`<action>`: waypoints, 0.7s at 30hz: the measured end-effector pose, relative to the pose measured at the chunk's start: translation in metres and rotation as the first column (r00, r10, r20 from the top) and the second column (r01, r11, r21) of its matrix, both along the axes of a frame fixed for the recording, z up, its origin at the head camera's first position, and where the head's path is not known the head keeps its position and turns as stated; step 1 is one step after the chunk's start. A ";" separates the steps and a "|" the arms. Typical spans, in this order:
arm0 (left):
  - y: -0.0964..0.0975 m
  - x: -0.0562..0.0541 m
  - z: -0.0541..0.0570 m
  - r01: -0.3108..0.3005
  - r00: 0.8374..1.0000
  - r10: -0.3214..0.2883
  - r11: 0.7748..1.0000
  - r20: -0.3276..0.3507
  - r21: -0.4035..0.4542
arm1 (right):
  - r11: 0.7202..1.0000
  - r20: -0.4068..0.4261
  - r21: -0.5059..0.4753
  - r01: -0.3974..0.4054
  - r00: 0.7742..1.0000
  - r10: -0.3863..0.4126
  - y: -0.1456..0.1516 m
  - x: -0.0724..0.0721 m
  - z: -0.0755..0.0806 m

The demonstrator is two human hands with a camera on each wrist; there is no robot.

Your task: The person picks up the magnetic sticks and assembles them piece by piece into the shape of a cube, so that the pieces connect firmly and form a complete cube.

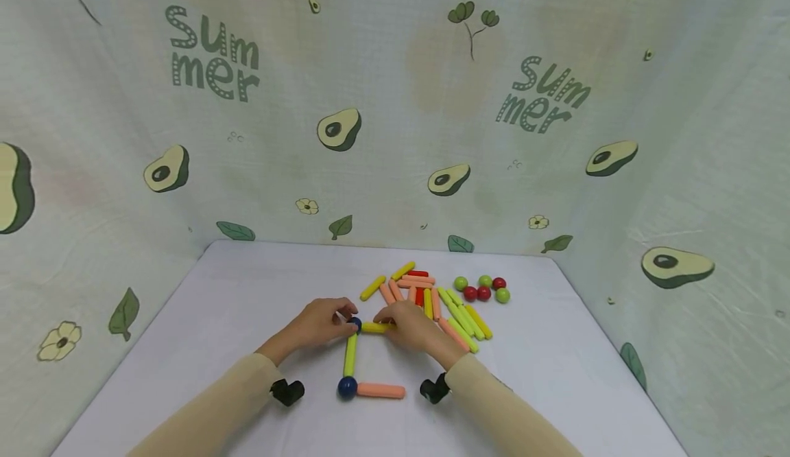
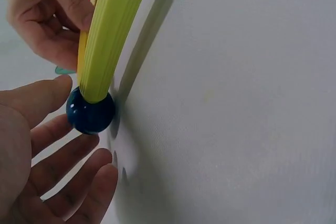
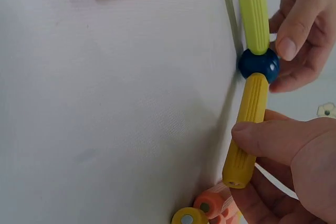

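Observation:
My left hand (image 1: 321, 321) holds a dark blue ball (image 2: 90, 109) loosely between thumb and fingers. A lime-green magnetic rod (image 1: 350, 355) is joined to that ball and runs toward a second dark blue ball (image 1: 348, 388), nearer me. From this second ball a salmon magnetic rod (image 1: 380, 390) points right. My right hand (image 1: 410, 326) pinches a yellow magnetic rod (image 3: 245, 129) between thumb and fingers. The yellow rod's far end touches the ball at my left hand, beside the lime-green rod. In the head view, my fingers partly hide that ball and the yellow rod's right end.
Loose salmon rods (image 1: 418, 280), yellow rods (image 1: 373, 287), red rods and lime-green rods (image 1: 471, 323) lie beyond and right of my right hand. Several green balls (image 1: 460, 283) and red balls (image 1: 484, 294) sit farther right. Printed cloth (image 1: 395, 100) walls enclose the white table (image 1: 259, 272).

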State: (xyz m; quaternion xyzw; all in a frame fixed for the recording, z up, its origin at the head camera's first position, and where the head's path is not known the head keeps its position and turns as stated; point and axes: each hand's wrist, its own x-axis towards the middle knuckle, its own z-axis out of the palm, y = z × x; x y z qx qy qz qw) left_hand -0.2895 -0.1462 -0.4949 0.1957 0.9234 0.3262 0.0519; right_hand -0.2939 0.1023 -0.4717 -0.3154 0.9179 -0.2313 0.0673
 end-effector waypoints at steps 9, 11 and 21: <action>0.015 -0.003 -0.008 -0.008 0.997 0.004 0.999 -0.079 -0.045 | 1.000 -0.025 -0.022 -0.014 1.000 0.013 -0.005 -0.003 0.001; 0.017 -0.003 -0.010 -0.025 0.996 0.021 0.999 -0.086 -0.048 | 1.000 -0.020 -0.029 -0.006 1.000 0.005 -0.006 -0.003 0.001; 0.020 0.001 -0.011 -0.064 0.994 0.060 0.997 -0.095 -0.040 | 0.995 -0.041 -0.101 0.011 0.999 -0.015 0.025 -0.005 0.003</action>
